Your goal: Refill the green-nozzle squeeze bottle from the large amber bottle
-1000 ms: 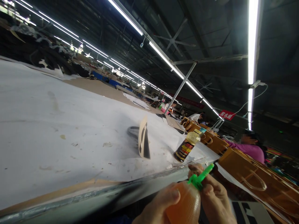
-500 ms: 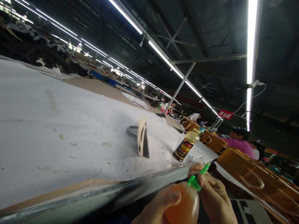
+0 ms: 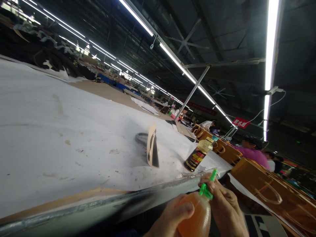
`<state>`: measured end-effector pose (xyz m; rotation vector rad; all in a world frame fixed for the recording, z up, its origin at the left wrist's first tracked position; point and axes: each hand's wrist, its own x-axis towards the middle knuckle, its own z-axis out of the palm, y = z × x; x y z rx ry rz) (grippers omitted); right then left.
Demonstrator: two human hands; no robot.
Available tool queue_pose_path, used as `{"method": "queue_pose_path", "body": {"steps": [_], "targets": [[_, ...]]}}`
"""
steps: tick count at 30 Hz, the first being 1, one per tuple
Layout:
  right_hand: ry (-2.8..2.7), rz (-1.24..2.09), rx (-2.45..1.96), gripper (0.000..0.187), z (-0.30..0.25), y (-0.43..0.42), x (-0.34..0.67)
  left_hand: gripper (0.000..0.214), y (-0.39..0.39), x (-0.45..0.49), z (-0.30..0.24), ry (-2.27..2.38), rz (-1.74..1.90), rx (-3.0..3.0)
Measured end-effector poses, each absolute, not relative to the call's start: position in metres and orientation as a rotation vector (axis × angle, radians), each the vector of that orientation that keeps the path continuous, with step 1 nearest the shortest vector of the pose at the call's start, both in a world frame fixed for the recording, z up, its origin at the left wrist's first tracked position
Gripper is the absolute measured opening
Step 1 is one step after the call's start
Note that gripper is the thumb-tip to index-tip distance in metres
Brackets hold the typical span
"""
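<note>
Left fingers (image 3: 185, 211) wrap an orange bottle (image 3: 197, 217), base cut off, before the stained, white-covered worktop (image 3: 98, 138); right fingers (image 3: 217, 191) apparently pinch its green top (image 3: 205, 191), partly hidden. Strip lights (image 3: 271, 42) cross overhead.

bare left hand (image 3: 170, 217): at the lower edge of the view, closed in a grasp, thumb lying nearly straight and pointing to the right, other fingers mostly hidden | bare right hand (image 3: 228, 207): just beside the left one, fingers bent, thumb and fingertips gathered in a pinch | wrists: cut by the lower edge, bend cannot be told
</note>
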<state>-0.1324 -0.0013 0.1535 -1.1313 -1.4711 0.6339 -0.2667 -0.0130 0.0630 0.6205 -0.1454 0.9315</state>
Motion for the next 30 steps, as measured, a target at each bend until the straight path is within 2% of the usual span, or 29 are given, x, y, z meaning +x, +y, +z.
{"method": "queue_pose_path", "body": {"steps": [11, 16, 21, 26, 30], "targets": [[-1.375, 0.590, -1.279, 0.031, 0.138, 0.003, -0.135, 0.059, -0.012, -0.261, 0.062, 0.073, 1.103, 0.538], [-1.377, 0.511, -1.325, 0.036, 0.134, 0.006, -0.138, 0.061, -0.007, -0.260, 0.059, 0.237, 1.289, 0.638], [-1.401, 0.347, -1.397, 0.037, 0.135, 0.003, -0.139, 0.052, -0.006, -0.257, 0.057, 0.343, 1.420, 0.796], [-1.400, 0.177, -1.460, 0.043, 0.138, -0.008, -0.157, 0.051, -0.007, -0.253, 0.058, 0.542, 1.727, 0.984], [-1.402, 0.199, -1.415, 0.044, 0.132, -0.008, -0.155, 0.053, -0.004, -0.260, 0.061, 0.430, 1.670, 0.902]]}}
